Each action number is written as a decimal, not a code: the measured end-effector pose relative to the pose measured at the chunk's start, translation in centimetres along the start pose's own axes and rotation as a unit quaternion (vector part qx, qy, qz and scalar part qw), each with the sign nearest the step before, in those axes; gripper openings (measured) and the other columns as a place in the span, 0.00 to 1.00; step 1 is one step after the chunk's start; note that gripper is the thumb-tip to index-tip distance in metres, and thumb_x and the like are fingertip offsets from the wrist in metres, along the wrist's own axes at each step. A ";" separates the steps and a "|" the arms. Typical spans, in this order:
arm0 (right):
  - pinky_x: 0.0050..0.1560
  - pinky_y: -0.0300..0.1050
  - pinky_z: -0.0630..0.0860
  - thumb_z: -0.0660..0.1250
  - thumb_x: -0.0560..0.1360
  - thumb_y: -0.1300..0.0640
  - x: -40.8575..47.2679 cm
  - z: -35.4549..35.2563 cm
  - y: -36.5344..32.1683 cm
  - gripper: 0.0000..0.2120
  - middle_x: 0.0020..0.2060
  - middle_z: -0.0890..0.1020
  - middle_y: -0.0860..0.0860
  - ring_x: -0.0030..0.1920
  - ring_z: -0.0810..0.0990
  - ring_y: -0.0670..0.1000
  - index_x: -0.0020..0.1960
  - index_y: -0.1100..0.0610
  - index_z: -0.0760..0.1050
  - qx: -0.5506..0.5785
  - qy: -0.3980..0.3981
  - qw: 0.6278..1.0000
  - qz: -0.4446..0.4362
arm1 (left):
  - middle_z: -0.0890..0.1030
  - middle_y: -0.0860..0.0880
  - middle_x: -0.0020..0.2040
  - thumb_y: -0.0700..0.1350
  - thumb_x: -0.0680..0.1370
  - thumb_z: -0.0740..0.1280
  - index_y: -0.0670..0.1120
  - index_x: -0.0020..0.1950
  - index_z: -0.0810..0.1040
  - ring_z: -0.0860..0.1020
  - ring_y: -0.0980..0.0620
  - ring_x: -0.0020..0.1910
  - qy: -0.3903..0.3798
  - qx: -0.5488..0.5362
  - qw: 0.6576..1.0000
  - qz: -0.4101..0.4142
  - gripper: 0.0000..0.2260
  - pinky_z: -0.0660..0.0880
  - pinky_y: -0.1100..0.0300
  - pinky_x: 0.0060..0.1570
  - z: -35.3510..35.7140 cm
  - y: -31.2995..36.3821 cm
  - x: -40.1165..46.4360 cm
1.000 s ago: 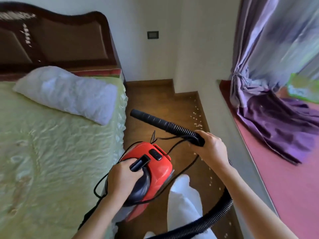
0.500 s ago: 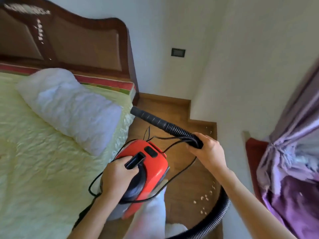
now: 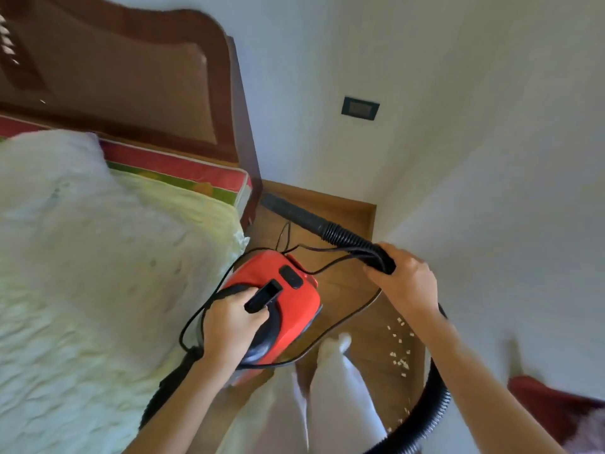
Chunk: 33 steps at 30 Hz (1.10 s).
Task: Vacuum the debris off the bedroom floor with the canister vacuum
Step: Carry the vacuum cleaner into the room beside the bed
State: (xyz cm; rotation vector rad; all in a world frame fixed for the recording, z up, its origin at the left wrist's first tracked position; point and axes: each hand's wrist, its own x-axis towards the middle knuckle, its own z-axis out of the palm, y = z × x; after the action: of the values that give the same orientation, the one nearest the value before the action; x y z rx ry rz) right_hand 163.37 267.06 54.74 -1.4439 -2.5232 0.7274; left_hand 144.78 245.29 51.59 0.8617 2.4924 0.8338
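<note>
Your left hand (image 3: pixel 232 326) closes its grip on the red vacuum's (image 3: pixel 288 299) handle; your right hand (image 3: pixel 406 283) clasps the black hose (image 3: pixel 343 237) above the debris (image 3: pixel 401 358).

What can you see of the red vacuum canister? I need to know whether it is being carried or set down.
The red vacuum canister has a glossy, plastic-looking red shell with a black oval button, a black handle and a dark rear section. The left hand grips that handle, and the canister looks lifted, tilted, beside the bed above the wooden floor; its underside is hidden. A thin black cord loops around it. The right hand holds the ribbed black hose.
</note>
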 end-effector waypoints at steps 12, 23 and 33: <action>0.39 0.42 0.76 0.69 0.74 0.44 22.8 10.6 3.7 0.17 0.40 0.80 0.44 0.40 0.79 0.47 0.61 0.45 0.75 0.037 -0.125 0.990 0.050 | 0.81 0.48 0.32 0.48 0.68 0.70 0.49 0.45 0.83 0.79 0.46 0.31 0.016 -0.024 0.990 -0.136 0.08 0.77 0.49 0.33 11.2 -2.0 18.9; 0.39 0.44 0.74 0.71 0.73 0.46 30.5 29.9 11.9 0.20 0.39 0.76 0.45 0.40 0.75 0.47 0.64 0.47 0.75 0.014 -0.177 0.978 0.114 | 0.82 0.43 0.33 0.40 0.71 0.72 0.44 0.47 0.83 0.79 0.43 0.31 0.001 -0.020 0.979 -0.203 0.06 0.78 0.47 0.32 28.6 -15.1 28.1; 0.43 0.45 0.75 0.69 0.73 0.45 29.6 42.7 17.7 0.21 0.48 0.83 0.51 0.48 0.80 0.54 0.64 0.47 0.75 -0.004 -0.204 0.968 0.146 | 0.83 0.47 0.36 0.43 0.73 0.70 0.47 0.48 0.83 0.78 0.49 0.34 -0.015 -0.005 0.965 -0.263 0.05 0.74 0.59 0.35 39.4 -24.7 27.7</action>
State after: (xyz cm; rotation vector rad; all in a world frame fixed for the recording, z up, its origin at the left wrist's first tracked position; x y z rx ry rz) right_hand 146.34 285.02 5.74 -1.8589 -2.6196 1.1704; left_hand 133.71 263.78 1.87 0.1789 2.5028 0.6353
